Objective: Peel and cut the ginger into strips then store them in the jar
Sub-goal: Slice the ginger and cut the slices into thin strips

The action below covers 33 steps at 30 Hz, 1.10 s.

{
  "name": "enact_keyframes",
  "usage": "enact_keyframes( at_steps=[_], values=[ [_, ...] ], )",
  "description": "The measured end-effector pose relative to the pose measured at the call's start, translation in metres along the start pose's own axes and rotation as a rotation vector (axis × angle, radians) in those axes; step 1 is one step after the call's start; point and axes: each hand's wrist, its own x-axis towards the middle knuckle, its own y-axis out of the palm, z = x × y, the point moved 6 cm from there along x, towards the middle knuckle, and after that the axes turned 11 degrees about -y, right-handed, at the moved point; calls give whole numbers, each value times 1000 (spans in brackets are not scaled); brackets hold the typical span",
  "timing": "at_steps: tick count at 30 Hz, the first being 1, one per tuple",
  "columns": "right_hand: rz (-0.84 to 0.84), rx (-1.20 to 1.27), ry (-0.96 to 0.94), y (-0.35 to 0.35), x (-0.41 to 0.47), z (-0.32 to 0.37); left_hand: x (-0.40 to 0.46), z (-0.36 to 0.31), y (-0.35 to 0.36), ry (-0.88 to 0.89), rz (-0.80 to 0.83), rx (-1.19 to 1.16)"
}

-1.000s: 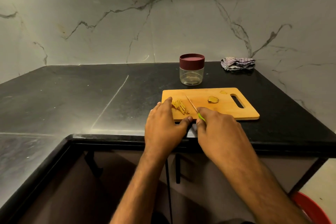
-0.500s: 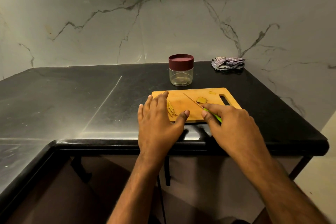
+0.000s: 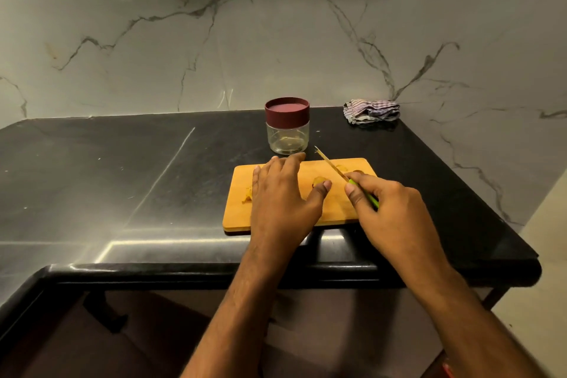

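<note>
Since the earlier frame your flat, empty left hand (image 3: 280,193) has slid across the cutting board (image 3: 334,212), covering the ginger strips (image 3: 247,197). Your right hand (image 3: 389,212) grips the knife (image 3: 333,166); its blade, near your left thumb beside the ginger piece (image 3: 319,180), could nick it.

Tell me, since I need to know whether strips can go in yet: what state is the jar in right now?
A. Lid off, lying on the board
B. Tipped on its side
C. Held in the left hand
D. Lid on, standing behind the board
D: the jar stands upright on the counter just behind the cutting board, its maroon lid on top, untouched by either hand.
</note>
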Motion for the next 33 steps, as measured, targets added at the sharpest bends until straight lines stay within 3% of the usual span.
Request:
enact_keyframes(
  at_steps=[7,15,24,33],
  values=[
    [-77,23,-43,1,-10,-3,11,-8,20,-30,109,250],
    [-55,21,-29,4,-8,-5,18,-8,19,-49,88,194],
    [-73,26,-25,0,-8,-5,28,-11,18,-112,109,-22],
    [-84,32,-20,1,-8,-7,21,-8,12,-77,11,-73]
  ],
)
